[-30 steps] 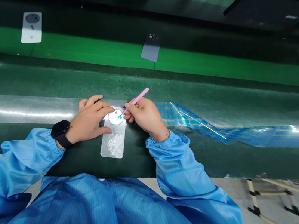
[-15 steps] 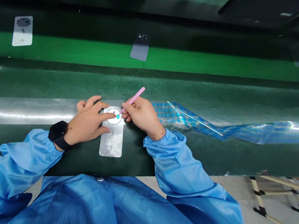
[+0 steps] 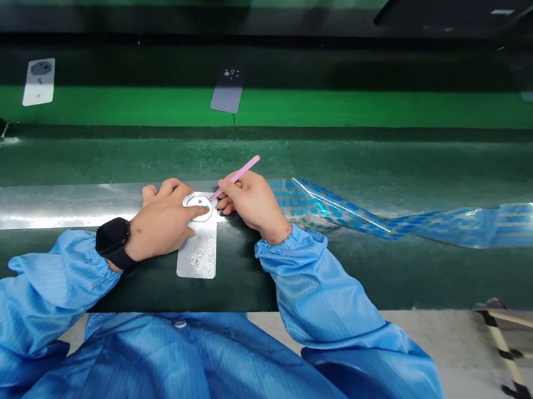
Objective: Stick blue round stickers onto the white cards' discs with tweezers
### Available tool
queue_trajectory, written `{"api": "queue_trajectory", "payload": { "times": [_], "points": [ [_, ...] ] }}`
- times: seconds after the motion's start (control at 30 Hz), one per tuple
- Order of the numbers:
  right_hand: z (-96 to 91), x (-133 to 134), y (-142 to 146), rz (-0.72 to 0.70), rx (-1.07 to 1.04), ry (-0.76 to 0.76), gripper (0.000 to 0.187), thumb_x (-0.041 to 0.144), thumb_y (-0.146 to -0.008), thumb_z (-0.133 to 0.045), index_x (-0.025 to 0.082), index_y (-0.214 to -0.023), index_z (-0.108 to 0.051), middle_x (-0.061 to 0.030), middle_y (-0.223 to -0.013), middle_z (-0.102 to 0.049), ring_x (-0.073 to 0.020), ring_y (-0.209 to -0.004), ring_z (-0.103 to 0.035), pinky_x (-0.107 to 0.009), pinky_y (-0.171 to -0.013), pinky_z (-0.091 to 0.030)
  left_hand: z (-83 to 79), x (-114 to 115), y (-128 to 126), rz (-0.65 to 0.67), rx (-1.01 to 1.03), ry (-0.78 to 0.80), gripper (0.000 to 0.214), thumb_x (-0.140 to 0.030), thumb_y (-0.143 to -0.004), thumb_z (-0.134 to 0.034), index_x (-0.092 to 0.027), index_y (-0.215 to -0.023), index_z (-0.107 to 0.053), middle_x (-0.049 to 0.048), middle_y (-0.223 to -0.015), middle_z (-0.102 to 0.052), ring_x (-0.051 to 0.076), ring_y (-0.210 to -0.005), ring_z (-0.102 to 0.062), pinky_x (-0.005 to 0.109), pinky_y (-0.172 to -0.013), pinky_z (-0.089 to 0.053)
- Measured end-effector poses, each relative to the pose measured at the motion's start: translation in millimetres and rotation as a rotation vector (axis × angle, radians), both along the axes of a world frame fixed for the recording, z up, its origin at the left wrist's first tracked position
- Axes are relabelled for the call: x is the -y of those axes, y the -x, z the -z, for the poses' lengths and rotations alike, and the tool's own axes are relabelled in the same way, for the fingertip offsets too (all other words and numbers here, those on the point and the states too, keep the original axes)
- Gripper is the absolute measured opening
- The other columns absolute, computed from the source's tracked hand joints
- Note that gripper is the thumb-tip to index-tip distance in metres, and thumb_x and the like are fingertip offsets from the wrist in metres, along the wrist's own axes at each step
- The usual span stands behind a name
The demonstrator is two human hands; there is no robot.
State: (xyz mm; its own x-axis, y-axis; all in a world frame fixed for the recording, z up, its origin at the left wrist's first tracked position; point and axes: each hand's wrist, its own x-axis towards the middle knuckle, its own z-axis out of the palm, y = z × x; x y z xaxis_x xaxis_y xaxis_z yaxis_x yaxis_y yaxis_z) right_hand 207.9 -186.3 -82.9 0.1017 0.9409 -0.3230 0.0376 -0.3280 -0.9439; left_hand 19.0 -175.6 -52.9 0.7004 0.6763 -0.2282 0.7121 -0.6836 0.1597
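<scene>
Pinching pink tweezers [image 3: 235, 178] in right hand [image 3: 250, 204] at white ring [image 3: 198, 207]
Left hand [image 3: 159, 226] unclenched, index fingertip [image 3: 201, 211] pressing ring on silvery plate [image 3: 197, 257], near front edge of green belt [image 3: 238, 283]

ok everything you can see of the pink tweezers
The pink tweezers are slim and straight, smooth and plastic-looking, narrowing to a fine tip. The right hand pinches them like a pen, upper end tilted up. The tip angles down at a white ring on a silver plate; contact is hard to tell.

This is an electronics factory assembly line. A green conveyor belt [image 3: 362, 103] runs across the upper frame, and the worker wears a blue antistatic smock [image 3: 160, 361].
</scene>
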Motion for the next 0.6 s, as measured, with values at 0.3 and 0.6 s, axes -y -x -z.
{"api": "queue_trajectory", "payload": {
  "times": [0.3, 0.6],
  "points": [
    [4.0, -2, -1, 0.041, -0.157, -0.001, 0.021, 0.013, -0.090, -0.067, 0.017, -0.071, -0.057, -0.0003, -0.052, -0.063, -0.0113, -0.042, -0.060, -0.017, -0.038, -0.049, 2.8, -5, -3, 0.019, -0.026, -0.014, 0.036, -0.024, -0.078, -0.070, -0.034, -0.112, -0.074, 0.0115, -0.133, -0.059, 0.039, -0.125, -0.039, 0.054, -0.089, -0.034],
    [-2.2, 0, -10, 0.135, -0.329, 0.063, 0.018, 0.016, -0.079, -0.076, 0.015, -0.064, -0.065, -0.0032, -0.051, -0.066, -0.0099, -0.039, -0.059, -0.015, -0.036, -0.048, -5.6, -8, -22, -0.112, -0.023, 0.111, 0.051, -0.019, -0.072, -0.076, -0.022, -0.120, -0.058, 0.0114, -0.124, -0.061, 0.032, -0.118, -0.050, 0.046, -0.089, -0.043]
  ]
}}
